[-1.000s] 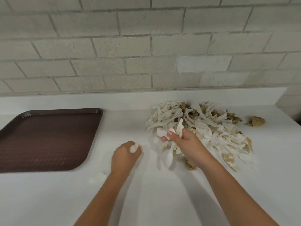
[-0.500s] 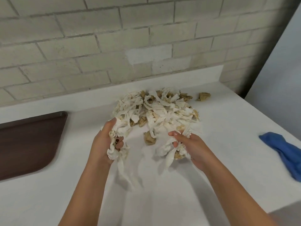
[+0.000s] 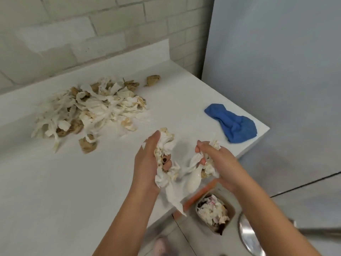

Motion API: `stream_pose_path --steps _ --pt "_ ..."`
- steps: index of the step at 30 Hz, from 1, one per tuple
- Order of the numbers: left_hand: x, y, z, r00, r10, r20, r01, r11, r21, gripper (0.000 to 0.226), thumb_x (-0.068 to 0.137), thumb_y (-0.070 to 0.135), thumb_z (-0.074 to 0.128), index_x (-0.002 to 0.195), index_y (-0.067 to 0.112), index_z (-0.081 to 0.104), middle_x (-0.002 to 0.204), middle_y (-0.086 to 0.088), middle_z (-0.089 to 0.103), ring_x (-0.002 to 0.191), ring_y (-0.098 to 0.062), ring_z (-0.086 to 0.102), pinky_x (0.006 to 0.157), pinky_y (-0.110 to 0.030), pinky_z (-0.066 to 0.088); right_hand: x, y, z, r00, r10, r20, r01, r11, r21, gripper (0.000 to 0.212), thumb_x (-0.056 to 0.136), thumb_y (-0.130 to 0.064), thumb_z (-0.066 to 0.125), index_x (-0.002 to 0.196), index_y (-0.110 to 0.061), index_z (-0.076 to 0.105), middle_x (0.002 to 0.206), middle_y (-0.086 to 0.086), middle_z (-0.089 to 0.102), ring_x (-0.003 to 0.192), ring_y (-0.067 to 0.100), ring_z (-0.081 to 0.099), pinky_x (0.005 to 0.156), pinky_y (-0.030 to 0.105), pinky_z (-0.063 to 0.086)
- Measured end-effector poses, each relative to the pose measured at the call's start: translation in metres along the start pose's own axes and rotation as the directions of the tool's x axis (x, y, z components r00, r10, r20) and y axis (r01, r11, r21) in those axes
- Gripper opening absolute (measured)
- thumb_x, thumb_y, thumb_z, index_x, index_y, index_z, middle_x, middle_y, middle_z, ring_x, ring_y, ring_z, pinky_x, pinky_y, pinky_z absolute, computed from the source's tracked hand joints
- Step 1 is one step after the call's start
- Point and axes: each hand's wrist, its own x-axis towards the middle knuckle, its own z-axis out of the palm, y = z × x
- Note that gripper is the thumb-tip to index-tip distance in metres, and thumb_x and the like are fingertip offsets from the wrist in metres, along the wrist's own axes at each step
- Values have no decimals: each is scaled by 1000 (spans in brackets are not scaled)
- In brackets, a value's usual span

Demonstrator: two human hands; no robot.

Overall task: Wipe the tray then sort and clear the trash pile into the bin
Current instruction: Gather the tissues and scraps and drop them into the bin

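A trash pile [image 3: 88, 108] of white paper strips and brown crumpled scraps lies on the white counter [image 3: 55, 182] at the back left. My left hand [image 3: 147, 163] grips a bunch of white and stained paper [image 3: 166, 145] over the counter's front right corner. My right hand [image 3: 217, 163] grips more crumpled paper together with a white plastic spoon [image 3: 193, 180]. Both hands are just above and left of the bin [image 3: 215, 211], which stands on the floor beside the counter and holds crumpled paper. The tray is out of view.
A blue cloth [image 3: 234, 122] lies on the counter's right end. One brown scrap [image 3: 153, 80] sits apart behind the pile. A pale blue wall [image 3: 276, 71] rises right of the counter. A metal object [image 3: 247, 237] shows at the lower right.
Both hands lifted their handfuls of paper from the pile and carried them right to the counter corner above the bin. The view swung right, so the tray left the frame.
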Motion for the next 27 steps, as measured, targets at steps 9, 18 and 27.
stream_pose_path --steps 9,18,27 --pt "10 -179 111 985 8 172 -62 948 312 10 89 21 61 90 18 70 87 -2 74 82 -15 70 67 -26 56 -23 99 -158 919 21 -393 -13 1000 23 31 93 -30 55 69 -9 56 56 -1 55 58 15 55 59 22 45" --pt "135 -405 61 998 63 15 -61 849 525 8 87 23 64 79 25 65 70 16 69 64 4 62 56 -7 46 85 300 -257 775 178 -607 -176 982 64 28 93 -30 57 78 -8 64 67 1 62 66 14 59 59 19 47" --pt "217 -578 -27 985 30 168 -151 615 774 30 86 37 58 109 16 58 105 0 59 99 -11 56 82 -10 41 173 481 -291 767 288 -573 -322 946 45 27 94 -23 52 67 -24 57 64 -6 59 64 11 56 61 19 43"
